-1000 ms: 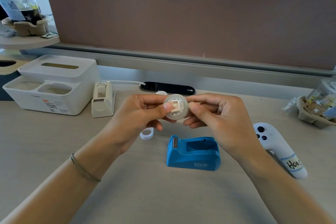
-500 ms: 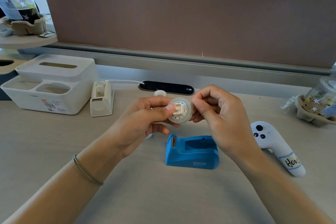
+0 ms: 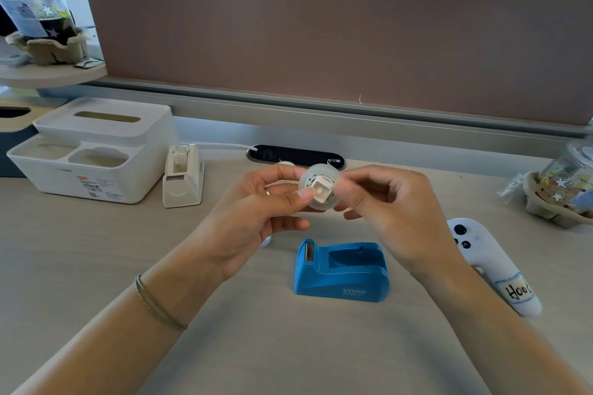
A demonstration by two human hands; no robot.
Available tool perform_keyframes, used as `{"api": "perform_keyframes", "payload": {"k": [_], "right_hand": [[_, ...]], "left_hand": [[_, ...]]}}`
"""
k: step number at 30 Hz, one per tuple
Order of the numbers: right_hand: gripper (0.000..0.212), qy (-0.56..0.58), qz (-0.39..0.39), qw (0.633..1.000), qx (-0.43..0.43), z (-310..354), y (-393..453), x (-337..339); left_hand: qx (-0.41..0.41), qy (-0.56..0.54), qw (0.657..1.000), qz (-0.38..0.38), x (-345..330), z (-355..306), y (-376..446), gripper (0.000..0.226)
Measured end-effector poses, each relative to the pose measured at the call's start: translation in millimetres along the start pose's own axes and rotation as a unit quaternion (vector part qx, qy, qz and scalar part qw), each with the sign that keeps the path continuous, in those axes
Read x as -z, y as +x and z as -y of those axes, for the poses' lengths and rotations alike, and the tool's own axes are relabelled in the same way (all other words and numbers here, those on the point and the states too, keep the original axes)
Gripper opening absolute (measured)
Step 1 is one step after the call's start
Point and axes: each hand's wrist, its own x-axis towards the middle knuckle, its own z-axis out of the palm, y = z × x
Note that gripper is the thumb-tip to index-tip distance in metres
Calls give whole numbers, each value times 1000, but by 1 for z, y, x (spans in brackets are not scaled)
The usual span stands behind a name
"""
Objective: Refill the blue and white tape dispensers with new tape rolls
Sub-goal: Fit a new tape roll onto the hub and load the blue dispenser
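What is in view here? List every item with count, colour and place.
tape roll: 1, clear with a white hub, held above the desk between both hands
blue dispenser: 1, blue, near centre of desk, cradle empty
white dispenser: 1, white, left of the hands
organiser: 1, white, far left
controller: 1, white with handwritten label, right
cups: 2, clear with stars, in cardboard holders, one on the left shelf, one at right edge
cable port: 1, black, back of desk, white cable running in
divider: 1, brown, behind the desk
desk: 1, pale wood
left hand: 1, pinches the roll
right hand: 1, grips the roll's right side
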Motion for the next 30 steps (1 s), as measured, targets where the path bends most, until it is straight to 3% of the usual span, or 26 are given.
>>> {"api": "perform_keyframes", "payload": {"k": [5, 8, 11, 14, 19, 25, 30], "right_hand": [[27, -36, -22, 998, 35, 2, -3, -8], [21, -15, -49, 997, 58, 0, -5, -7], [23, -7, -57, 996, 68, 1, -5, -2], [25, -50, -56, 995, 73, 1, -3, 3], [26, -101, -10, 990, 93, 2, -2, 7], [29, -119, 55, 985, 111, 6, -3, 11], [26, -140, 68, 981, 115, 5, -2, 13]], "left_hand": [[-36, 8, 999, -16, -4, 4, -1, 38], [-54, 89, 994, -33, -6, 6, -1, 35], [-26, 131, 990, -43, -7, 3, -1, 25], [-5, 135, 985, -109, -9, -5, -3, 31], [-18, 185, 979, -83, -16, -10, -8, 54], [-44, 225, 971, -67, -15, -4, -7, 46], [-23, 217, 974, -67, -17, 2, -7, 38]]}}
